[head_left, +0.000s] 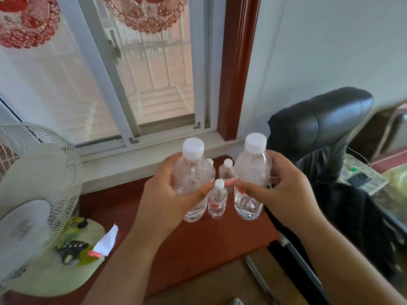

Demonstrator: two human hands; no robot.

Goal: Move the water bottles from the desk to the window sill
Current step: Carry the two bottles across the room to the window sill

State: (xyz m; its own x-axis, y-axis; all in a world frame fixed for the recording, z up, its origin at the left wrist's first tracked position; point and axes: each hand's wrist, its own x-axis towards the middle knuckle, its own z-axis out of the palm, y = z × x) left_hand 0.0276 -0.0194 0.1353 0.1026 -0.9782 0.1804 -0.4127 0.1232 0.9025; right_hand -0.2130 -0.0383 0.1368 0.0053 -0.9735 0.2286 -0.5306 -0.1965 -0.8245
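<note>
Now each hand grips a capped bottle upright above the desk [198,238]: left hand [167,194] round one bottle [191,179], right hand [282,192] round another [252,172]. Between them stand smaller bottles [217,200], below the sill [132,166].

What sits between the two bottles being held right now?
In the head view, three bottles on the desk: a front bottle, a back bottle, and a third mostly hidden.

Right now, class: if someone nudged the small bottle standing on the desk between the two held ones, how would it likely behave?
The small bottle is tall, narrow and upright, so it would probably tip rather than slide. It looks like thin clear plastic, likely light and squashy. Once down, its round body may roll on the desk.
</note>
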